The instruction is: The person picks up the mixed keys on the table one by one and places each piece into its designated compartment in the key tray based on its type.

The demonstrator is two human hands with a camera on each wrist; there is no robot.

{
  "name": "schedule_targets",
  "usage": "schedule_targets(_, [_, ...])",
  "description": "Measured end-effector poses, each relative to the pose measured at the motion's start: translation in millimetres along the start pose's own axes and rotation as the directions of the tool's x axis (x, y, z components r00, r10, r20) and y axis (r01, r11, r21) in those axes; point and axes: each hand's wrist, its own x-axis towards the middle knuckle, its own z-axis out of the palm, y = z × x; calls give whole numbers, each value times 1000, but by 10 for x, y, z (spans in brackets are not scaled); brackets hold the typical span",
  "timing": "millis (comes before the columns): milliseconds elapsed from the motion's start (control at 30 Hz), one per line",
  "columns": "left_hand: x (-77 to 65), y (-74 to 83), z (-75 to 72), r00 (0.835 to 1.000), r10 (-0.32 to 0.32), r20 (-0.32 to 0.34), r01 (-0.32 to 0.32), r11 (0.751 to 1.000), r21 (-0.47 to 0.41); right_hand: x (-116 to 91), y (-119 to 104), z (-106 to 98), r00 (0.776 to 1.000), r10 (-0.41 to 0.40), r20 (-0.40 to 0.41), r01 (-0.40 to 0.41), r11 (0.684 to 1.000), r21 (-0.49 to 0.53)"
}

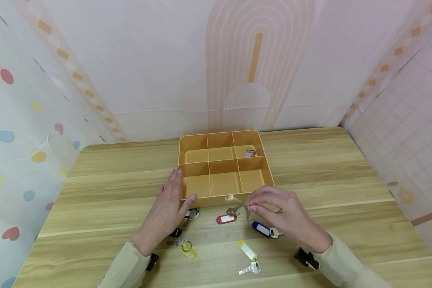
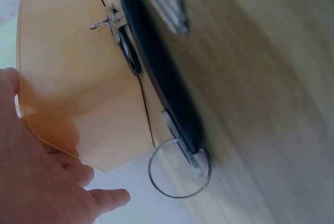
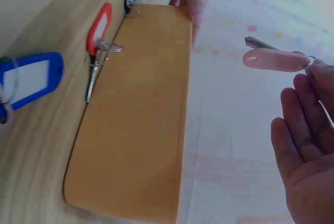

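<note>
My left hand (image 1: 168, 208) lies with straight fingers along the left wall of an orange box with compartments (image 1: 209, 200), thumb pointing to its front corner. In the right wrist view, my right hand (image 3: 308, 145) pinches a ring between thumb and forefinger; a key (image 3: 258, 43) and a pinkish key tag (image 3: 275, 60) hang from it. The head view places this hand just in front of the box's front right. Below it lie a red key tag (image 1: 226, 219) and a blue key tag (image 1: 262, 229), each with a key.
A purple-tagged key (image 1: 250, 153) sits in the back right compartment. Nearer me are two yellow key tags, one on the right (image 1: 247, 250) and one on the left (image 1: 189, 252), with keys. Dark-tagged keys (image 1: 192, 214) lie by my left thumb. A patterned cloth (image 1: 151, 80) hangs behind the table.
</note>
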Motion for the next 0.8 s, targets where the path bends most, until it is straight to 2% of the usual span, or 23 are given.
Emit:
schedule_targets(467, [-2,5,-8,1000,-4,6,4,1000,6,269,-14,-38,993,60,-102,-62,998,-16])
schedule_targets(633, [2,3,-7,1000,-6,8,6,1000,3,417,-51,-96,987,97,-124,-102,994,-27])
schedule_targets(800, [1,-4,-4,1000,-4,-1,4,1000,1,606,-45,-177,986,88,-143,-93,995,-27])
